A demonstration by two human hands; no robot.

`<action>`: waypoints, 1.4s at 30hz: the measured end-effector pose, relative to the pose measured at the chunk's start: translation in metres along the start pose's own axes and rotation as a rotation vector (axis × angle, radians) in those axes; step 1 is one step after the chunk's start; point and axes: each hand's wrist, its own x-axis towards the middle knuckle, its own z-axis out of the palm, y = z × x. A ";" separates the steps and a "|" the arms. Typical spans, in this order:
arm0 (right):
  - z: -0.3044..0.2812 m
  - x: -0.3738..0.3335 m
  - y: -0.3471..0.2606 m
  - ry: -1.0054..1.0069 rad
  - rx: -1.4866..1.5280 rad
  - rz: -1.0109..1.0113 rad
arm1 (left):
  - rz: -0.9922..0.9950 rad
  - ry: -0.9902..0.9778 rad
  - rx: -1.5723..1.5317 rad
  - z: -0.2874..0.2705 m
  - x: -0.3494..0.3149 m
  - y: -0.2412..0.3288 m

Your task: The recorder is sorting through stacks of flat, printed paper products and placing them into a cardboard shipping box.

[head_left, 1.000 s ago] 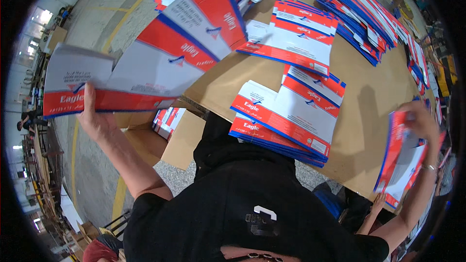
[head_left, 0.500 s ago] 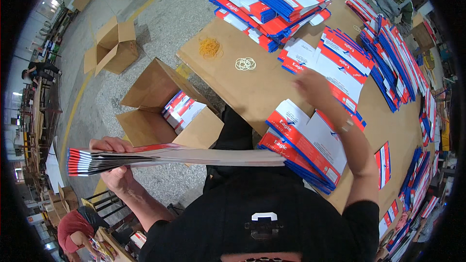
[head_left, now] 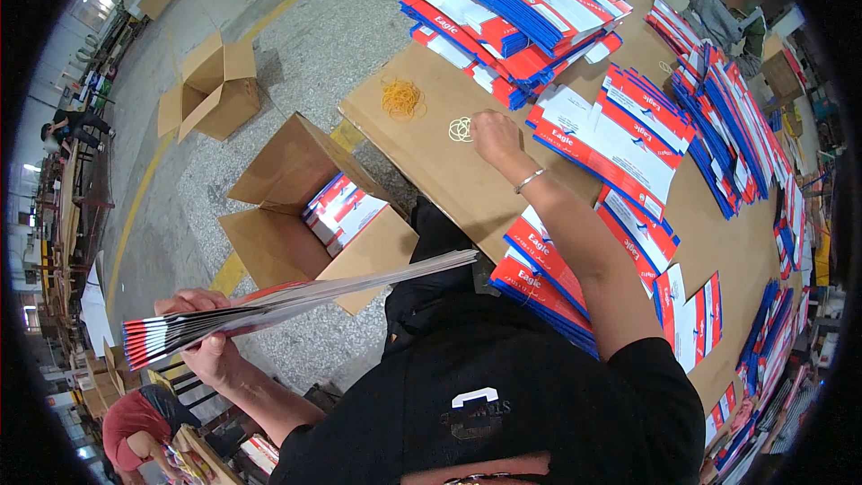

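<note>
My left hand (head_left: 203, 338) grips a fanned stack of flat printed cartons (head_left: 296, 305) by one end, thumb on the near side and fingers behind. The stack is seen edge-on, red, white and blue at the gripped end, and its other end reaches over my lap. My right hand (head_left: 496, 136) is over the table with its fingers curled down, at the right edge of a small pile of pale rubber bands (head_left: 460, 129). Its fingertips are hidden, so whether a band is between them does not show. Beside that pile is a heap of orange rubber bands (head_left: 402, 99).
Printed carton stacks (head_left: 516, 4) cover much of the brown table (head_left: 386, 139). An open cardboard box (head_left: 373, 251) holding printed cartons stands left of the table; another open box (head_left: 220, 94) sits farther off. One person (head_left: 736, 0) is across the table, another (head_left: 139, 427) lower left.
My right hand has moved left and away from me, from the carton stacks to the pale rubber bands. The held stack's free end has swung up and to the left.
</note>
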 end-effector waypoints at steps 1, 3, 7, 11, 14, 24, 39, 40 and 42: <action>-0.001 0.001 0.001 0.012 0.059 0.081 | 0.002 0.001 -0.005 0.002 0.002 -0.002; -0.005 0.003 0.009 -0.021 0.182 0.119 | 0.025 -0.028 -0.012 0.006 0.006 -0.003; -0.012 0.011 0.030 -0.128 0.413 0.175 | 0.063 -0.103 -0.032 0.006 0.016 0.000; -0.026 0.019 0.032 -0.201 0.584 0.213 | 0.136 -0.247 -0.056 0.023 0.024 0.006; -0.061 0.021 0.021 -0.412 1.153 0.456 | 0.210 -0.270 -0.115 0.051 0.033 0.010; -0.326 -0.062 0.014 -0.149 0.854 -0.283 | -0.031 -0.294 -0.311 0.160 0.041 -0.023; -0.361 -0.178 0.054 0.213 0.705 -0.292 | 0.021 -0.880 -0.353 0.385 -0.046 -0.065; -0.358 -0.180 0.060 0.234 0.627 -0.310 | 0.015 -0.908 -0.355 0.391 -0.052 -0.062; -0.350 -0.183 0.070 0.227 0.675 -0.341 | -0.033 -0.940 -0.337 0.395 -0.055 -0.073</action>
